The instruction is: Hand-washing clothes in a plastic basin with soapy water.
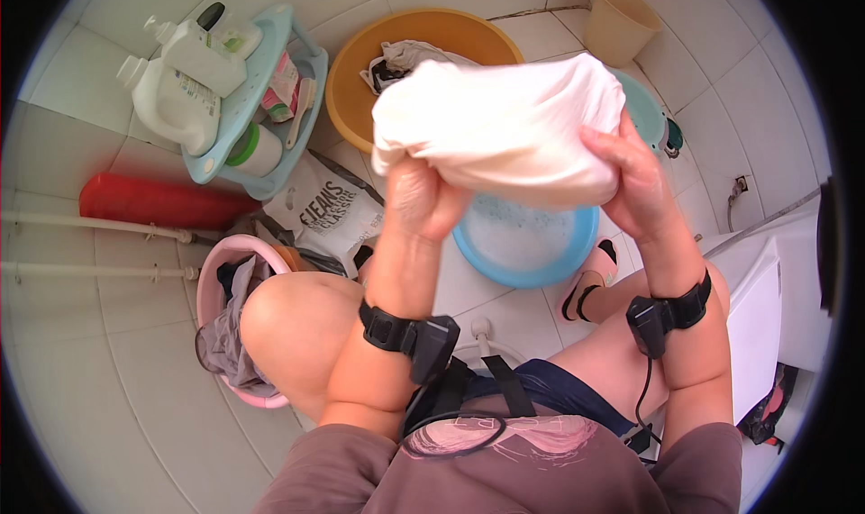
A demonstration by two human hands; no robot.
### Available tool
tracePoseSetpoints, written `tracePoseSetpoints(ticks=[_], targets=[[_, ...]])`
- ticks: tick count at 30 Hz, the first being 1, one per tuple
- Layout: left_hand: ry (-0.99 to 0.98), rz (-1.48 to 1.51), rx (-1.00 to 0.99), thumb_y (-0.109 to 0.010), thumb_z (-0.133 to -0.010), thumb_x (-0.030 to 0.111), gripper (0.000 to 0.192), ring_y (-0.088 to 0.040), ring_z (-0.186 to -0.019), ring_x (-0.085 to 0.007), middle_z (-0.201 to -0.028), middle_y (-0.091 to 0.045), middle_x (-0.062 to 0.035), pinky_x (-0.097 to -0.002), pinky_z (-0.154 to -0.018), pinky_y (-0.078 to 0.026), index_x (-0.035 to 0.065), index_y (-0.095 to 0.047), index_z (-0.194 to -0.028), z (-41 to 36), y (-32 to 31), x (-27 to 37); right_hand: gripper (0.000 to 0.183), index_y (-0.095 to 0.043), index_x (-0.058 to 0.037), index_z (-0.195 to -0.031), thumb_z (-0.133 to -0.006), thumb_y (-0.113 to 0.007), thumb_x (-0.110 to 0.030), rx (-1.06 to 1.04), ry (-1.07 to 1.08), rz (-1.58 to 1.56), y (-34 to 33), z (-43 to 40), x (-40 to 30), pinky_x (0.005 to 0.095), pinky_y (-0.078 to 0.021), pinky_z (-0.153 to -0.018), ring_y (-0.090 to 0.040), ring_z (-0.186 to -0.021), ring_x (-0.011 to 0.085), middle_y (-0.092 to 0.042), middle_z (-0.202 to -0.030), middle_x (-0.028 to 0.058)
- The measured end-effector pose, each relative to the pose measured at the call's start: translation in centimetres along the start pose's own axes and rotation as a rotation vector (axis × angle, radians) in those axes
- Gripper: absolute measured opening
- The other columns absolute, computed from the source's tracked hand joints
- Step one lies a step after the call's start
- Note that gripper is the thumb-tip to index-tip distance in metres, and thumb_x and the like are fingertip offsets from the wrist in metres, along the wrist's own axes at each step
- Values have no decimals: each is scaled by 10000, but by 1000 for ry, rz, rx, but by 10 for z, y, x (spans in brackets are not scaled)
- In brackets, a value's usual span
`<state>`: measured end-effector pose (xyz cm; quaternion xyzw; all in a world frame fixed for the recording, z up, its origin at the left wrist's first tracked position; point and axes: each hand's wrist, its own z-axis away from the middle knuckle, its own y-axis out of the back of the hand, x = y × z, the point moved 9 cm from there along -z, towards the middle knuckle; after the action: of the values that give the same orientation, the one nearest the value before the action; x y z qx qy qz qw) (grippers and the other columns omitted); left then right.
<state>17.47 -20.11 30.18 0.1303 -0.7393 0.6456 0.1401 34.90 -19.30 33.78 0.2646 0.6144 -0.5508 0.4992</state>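
Note:
Stretched between my two hands is a white cloth [500, 129], probably a garment, raised above a blue basin [473, 247]. My left hand [422, 196] grips its near left part, with the fingers hidden under the fabric. At the right end, my right hand [628, 169] has the thumb on the outside of the cloth and the other fingers mostly behind it. Foamy water [520, 233] shows in the basin below; the cloth covers its far side.
An orange basin [426, 24] holding crumpled fabric stands beyond. At left are a light-blue shelf [253, 98] with bottles, a printed plastic bag [328, 206] and a pink basket [209, 277] of clothes. A beige bucket [618, 27] and a teal basin [642, 108] sit far right.

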Motion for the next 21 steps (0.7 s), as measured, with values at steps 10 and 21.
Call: tracePoseSetpoints(ticks=[10, 21], targets=[[231, 136, -24, -410, -977, 397, 518, -482, -1240, -298, -1389, -461, -129, -454, -1059, -392, 61, -391, -1371, 4, 17, -26, 713, -311, -26, -1399, -808, -699, -118, 2, 131, 261, -3, 4, 11, 326, -324, -1067, -455, -1233, 194, -466, -1329, 94], [-54, -41, -158, -429, -965, 423, 532, -478, -1245, -285, -1387, -462, -131, -454, -1058, -390, 57, -397, -1350, 7, -22, 7, 537, -452, -1, -1301, -876, -671, -246, -7, 47, 156, 6, -6, 25, 294, -410, -978, -545, -1109, 151, -572, -1195, 72]])
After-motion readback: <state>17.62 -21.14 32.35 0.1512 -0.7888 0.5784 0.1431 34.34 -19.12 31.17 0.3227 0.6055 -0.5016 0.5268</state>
